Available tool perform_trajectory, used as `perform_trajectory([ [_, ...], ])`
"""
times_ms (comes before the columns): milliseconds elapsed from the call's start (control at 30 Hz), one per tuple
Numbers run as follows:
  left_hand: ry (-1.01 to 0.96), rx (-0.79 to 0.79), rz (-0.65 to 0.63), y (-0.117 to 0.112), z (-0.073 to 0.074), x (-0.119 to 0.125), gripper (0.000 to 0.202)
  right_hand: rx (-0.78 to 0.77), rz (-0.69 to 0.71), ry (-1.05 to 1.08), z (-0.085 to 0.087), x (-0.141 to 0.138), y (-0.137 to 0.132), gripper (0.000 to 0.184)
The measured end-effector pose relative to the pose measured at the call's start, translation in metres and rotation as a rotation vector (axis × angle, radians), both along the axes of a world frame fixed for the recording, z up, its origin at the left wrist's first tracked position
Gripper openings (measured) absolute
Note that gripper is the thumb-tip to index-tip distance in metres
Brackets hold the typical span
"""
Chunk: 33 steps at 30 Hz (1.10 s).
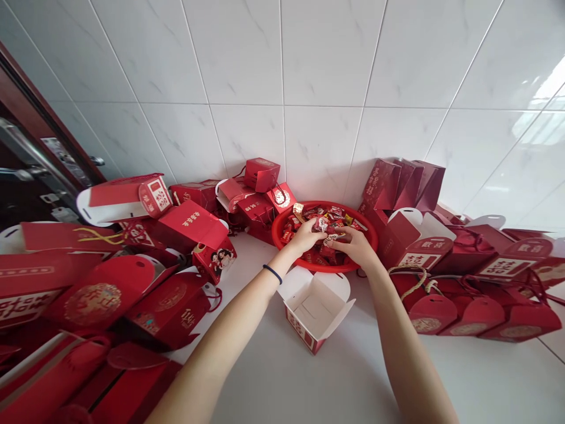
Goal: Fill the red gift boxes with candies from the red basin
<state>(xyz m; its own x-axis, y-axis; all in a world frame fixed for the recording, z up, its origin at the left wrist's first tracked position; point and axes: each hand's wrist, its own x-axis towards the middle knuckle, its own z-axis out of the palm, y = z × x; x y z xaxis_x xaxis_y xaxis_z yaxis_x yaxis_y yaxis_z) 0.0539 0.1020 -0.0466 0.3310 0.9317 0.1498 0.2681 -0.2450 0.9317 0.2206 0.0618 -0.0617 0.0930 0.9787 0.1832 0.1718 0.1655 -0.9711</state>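
Note:
Over a round red basin [373, 232] full of wrapped candies [309, 258], both my hands reach in from the near side. My left hand [308, 237], with a dark band at its wrist, has its fingers closed on a red-wrapped candy [321, 224]. Close beside it, my right hand [356, 246] pinches a candy with a pale, printed wrapper [330, 239]. Just in front of the basin, between my forearms, stands an open gift box [315, 306], white inside and red outside. Its flaps are spread and its inside holds nothing visible.
Many red gift boxes [176, 306] are piled along the left. More boxes [468, 312], some with cord handles, stand in rows on the right. A tiled wall [326, 147] rises behind the basin. A door with a metal handle [30, 150] is at far left.

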Motion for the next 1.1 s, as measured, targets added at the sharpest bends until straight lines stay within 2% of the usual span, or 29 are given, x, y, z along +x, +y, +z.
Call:
perform_trajectory([
  [267,-0.031,-0.074,0.039,0.001,0.001,0.003,0.032,0.065,-0.074,0.068,-0.001,-0.001,0.001,0.03],
  [367,-0.02,-0.044,0.121,0.004,0.0,0.002,0.038,0.081,-0.141,0.105,-0.002,-0.002,0.004,0.029],
  [533,0.07,0.058,0.235,0.004,-0.002,0.0,0.064,0.113,-0.254,0.19,0.0,-0.002,0.006,0.032],
  [700,0.146,0.133,0.221,0.006,-0.001,0.0,0.057,0.099,-0.298,0.311,0.007,-0.002,0.002,0.03],
  [800,0.199,0.163,0.136,0.002,0.001,0.0,0.048,0.085,-0.261,0.378,0.011,-0.005,-0.001,0.027],
  [1000,0.443,0.125,-0.281,-0.009,0.004,0.002,0.021,0.077,-0.235,0.463,0.014,-0.011,-0.001,0.024],
  [1100,0.56,0.114,-0.382,-0.01,0.004,0.004,0.02,0.09,-0.277,0.479,0.013,-0.009,0.001,0.024],
])
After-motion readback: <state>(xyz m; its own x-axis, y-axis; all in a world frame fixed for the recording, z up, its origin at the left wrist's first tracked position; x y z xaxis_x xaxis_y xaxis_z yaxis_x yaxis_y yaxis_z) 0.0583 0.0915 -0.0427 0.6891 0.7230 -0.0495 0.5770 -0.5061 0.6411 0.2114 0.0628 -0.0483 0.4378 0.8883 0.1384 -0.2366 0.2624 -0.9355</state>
